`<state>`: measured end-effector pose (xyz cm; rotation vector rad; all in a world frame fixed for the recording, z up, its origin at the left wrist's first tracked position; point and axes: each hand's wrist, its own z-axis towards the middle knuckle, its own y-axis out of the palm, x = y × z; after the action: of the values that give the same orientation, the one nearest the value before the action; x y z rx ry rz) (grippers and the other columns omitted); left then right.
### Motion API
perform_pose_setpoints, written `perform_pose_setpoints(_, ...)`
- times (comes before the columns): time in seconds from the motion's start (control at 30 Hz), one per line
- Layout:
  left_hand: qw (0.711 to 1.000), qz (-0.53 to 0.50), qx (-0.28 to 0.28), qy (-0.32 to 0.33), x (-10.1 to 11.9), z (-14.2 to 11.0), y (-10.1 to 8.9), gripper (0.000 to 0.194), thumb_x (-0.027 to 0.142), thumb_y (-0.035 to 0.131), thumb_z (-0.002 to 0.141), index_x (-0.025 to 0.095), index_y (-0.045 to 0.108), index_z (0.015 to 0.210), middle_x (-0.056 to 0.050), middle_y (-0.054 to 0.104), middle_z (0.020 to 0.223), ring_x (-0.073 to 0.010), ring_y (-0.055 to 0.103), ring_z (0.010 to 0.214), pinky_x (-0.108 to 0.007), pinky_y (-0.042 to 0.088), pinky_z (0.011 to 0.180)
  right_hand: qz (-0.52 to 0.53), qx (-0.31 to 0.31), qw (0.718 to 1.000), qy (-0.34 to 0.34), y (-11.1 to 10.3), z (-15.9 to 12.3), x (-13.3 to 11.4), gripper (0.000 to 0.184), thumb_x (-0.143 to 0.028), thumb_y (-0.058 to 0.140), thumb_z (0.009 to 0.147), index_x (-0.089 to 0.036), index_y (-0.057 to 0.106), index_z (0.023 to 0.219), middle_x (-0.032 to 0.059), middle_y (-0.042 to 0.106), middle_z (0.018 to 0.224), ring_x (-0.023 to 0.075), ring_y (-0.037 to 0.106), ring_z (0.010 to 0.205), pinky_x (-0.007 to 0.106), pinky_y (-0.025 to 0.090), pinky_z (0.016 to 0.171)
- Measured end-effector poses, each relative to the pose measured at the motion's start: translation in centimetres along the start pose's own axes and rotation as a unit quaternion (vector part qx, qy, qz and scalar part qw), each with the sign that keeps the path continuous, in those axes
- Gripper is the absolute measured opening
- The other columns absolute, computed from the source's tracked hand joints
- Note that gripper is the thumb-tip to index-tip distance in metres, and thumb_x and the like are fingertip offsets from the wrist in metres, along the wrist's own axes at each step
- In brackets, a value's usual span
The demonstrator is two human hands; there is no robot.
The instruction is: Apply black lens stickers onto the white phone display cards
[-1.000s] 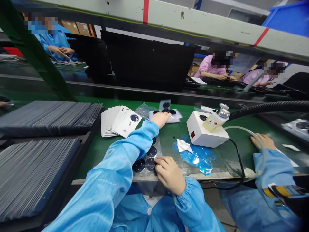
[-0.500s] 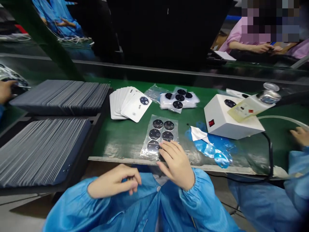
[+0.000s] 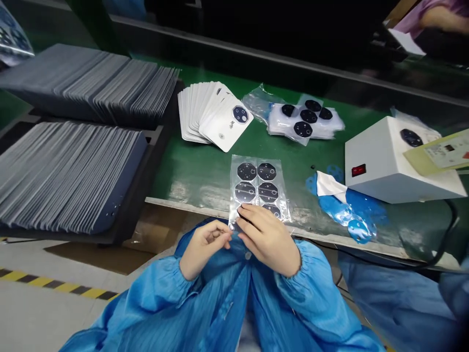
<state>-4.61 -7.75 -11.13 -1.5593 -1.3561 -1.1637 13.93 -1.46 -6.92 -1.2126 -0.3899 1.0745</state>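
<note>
The right hand grips a plastic sheet of black discs on the tabletop, the left hand curled just beside it.

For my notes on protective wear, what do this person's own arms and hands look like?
Both arms wear the long sleeves of a shiny light-blue smock, with fine lines in the fabric, gathered into elastic cuffs at the wrists. The left hand and right hand are bare, without gloves.
</note>
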Motion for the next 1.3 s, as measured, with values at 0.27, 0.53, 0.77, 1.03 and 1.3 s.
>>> perform_pose_setpoints(0.27, 0.998, 0.045, 0.009, 0.051, 1.5, -0.1, 0.4, 0.022, 0.033, 0.052, 0.089, 0.012, 0.059, 0.09, 0.0, 0.061, 0.077, -0.0111, 0.059, 0.065, -0.028, 0.052, 0.061, 0.047, 0.017, 0.999, 0.011, 0.1, 0.7, -0.8, 0.013, -0.022, 0.051, 0.085, -0.013, 0.06, 0.085, 0.0134, 0.063, 0.109, 0.0247, 0.053, 0.11, 0.044, 0.044, 0.097)
perform_pose_setpoints(0.53, 0.981, 0.147, 0.039, 0.12, 3.2, 0.3, 1.0, 0.021, 0.032, 0.053, 0.088, 0.013, 0.059, 0.081, 0.002, 0.059, 0.069, -0.0105, 0.057, 0.062, -0.029, 0.05, 0.064, 0.091, 0.027, 0.995, 0.029, -0.2, 1.2, -0.9, 0.011, -0.016, 0.049, 0.085, -0.013, 0.058, 0.08, 0.0111, 0.065, 0.103, 0.021, 0.056, 0.102, 0.038, 0.046, 0.089)
perform_pose_setpoints(0.77, 0.978, 0.172, 0.045, 0.112, 3.8, 0.7, 1.6, 0.023, 0.032, 0.052, 0.089, 0.013, 0.058, 0.076, 0.004, 0.057, 0.063, -0.0092, 0.056, 0.056, -0.026, 0.049, 0.058, 0.059, 0.069, 0.995, 0.035, 0.3, 1.2, -0.9, 0.012, -0.009, 0.047, 0.082, -0.015, 0.057, 0.078, 0.0091, 0.067, 0.096, 0.0188, 0.058, 0.095, 0.036, 0.047, 0.083)
perform_pose_setpoints(1.03, 0.984, 0.14, 0.055, 0.096, 3.7, 0.7, 1.9, 0.023, 0.033, 0.052, 0.089, 0.013, 0.058, 0.079, 0.002, 0.058, 0.067, -0.0093, 0.057, 0.058, -0.025, 0.049, 0.056, 0.106, 0.061, 0.99, 0.069, 0.5, 1.0, -0.8, 0.012, -0.01, 0.049, 0.082, -0.017, 0.057, 0.077, 0.0058, 0.068, 0.094, 0.0177, 0.06, 0.094, 0.036, 0.045, 0.082)
perform_pose_setpoints(1.3, 0.982, 0.143, 0.074, 0.096, 3.4, 0.7, 2.1, 0.022, 0.033, 0.052, 0.088, 0.013, 0.058, 0.081, 0.002, 0.057, 0.069, -0.0091, 0.055, 0.058, -0.025, 0.049, 0.057, 0.106, 0.057, 0.99, 0.072, 0.4, 1.0, -1.3, 0.011, -0.01, 0.049, 0.083, -0.017, 0.057, 0.08, 0.0059, 0.068, 0.097, 0.0172, 0.059, 0.096, 0.037, 0.044, 0.085)
